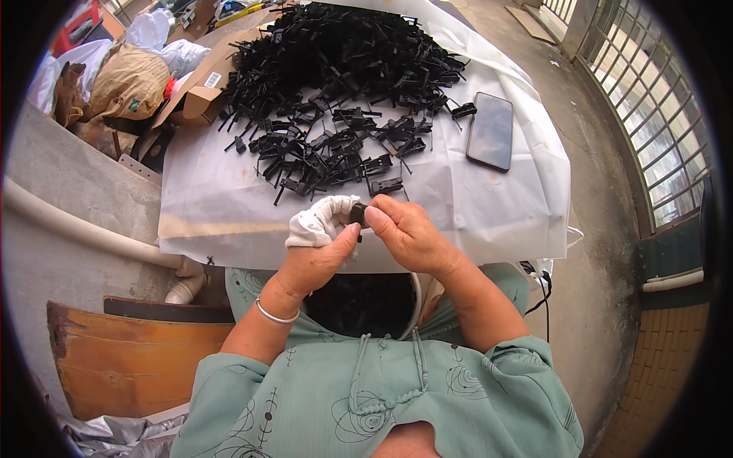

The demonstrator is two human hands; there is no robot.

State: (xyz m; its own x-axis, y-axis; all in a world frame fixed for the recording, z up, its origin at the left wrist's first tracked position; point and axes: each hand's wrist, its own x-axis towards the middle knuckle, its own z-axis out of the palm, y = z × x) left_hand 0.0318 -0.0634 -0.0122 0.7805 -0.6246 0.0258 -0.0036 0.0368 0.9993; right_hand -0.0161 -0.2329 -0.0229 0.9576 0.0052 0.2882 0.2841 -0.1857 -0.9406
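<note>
A small black plastic part (357, 214) is held between my two hands over the near edge of the table. My left hand (328, 235), partly covered by a white cloth glove, closes its thumb and fingers on one side of it. The bare fingers of my right hand (405, 231) pinch the other side. Just beyond my hands lie several loose black plastic parts (385, 185) with thin stems. Behind them rises a large heap of the same black parts (336, 61). The exact shape of the held part is mostly hidden by my fingers.
White plastic sheeting (496, 214) covers the table. A phone (490, 131) lies on its right side. Below the table edge, a round container (359, 305) with dark contents sits between my legs. Cardboard (200, 103) and sacks (130, 80) crowd the far left; a barred window (649, 99) stands right.
</note>
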